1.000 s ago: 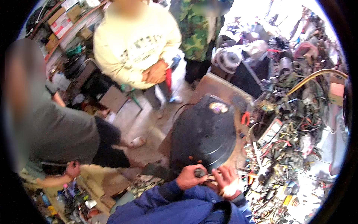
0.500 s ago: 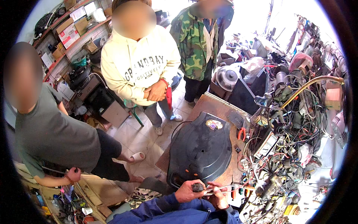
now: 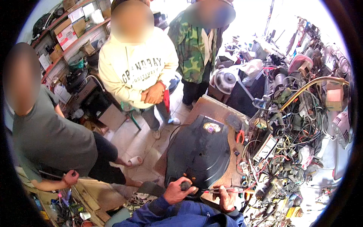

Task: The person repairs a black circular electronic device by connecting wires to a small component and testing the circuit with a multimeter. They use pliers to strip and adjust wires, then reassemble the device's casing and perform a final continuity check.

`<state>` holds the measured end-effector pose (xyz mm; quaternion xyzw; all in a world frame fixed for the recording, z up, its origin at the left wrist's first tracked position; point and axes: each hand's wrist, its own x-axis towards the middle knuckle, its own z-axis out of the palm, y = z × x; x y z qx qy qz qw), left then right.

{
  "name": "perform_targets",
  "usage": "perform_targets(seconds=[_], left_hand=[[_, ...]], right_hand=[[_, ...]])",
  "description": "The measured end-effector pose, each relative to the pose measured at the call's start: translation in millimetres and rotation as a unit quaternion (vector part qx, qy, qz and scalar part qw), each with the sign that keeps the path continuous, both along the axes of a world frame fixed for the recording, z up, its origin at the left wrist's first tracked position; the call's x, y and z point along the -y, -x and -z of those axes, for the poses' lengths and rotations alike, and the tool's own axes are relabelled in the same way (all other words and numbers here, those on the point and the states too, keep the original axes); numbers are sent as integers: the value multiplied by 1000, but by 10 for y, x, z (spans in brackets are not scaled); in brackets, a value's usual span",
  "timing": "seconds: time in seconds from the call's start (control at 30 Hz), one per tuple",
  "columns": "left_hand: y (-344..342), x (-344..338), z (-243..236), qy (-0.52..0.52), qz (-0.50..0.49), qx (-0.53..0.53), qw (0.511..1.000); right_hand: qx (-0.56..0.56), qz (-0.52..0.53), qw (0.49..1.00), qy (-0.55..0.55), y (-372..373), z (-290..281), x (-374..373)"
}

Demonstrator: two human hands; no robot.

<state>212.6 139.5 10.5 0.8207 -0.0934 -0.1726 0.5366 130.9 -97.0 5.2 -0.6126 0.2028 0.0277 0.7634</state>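
Note:
In my closed left hand (image 3: 179,190) is a small, dark, roundish part (image 3: 185,185), pinched between thumb and fingers. Its exact kind is too small to make out. My right hand (image 3: 227,199) grips a slim rod-like tool (image 3: 215,191) with a red section near its tip, which points left toward the dark part without touching it. Both hands are over the near edge of a large black plastic housing (image 3: 198,155) lying on a brown board table (image 3: 196,108). The housing bears a shiny sticker and has a small hole in its middle.
Orange-handled pliers (image 3: 240,136) lie right of the housing. A heap of cables and parts (image 3: 298,132) crowds the right side. Two people (image 3: 140,72) stand beyond the table, and a third (image 3: 56,132) stands at left by a wooden tray (image 3: 85,196) of loose parts.
My left hand has shifted left with the dark part, so my hands are farther apart and the tool's tip is clear of it. The whole view has slid slightly.

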Motion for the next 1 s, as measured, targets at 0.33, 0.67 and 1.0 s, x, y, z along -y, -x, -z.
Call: perform_targets(seconds=[0.33,0.67,1.0], left_hand=[[-162,-866,-550,-12,-40,96,995],[-148,-559,-677,72,-19,-27,997],[-84,-146,-114,17,170,110,979]], right_hand=[[-38,-29,996,75,6,-38,10],[69,48,996,-39,-139,-207,139],[90,11,929,358,116,691,74]])
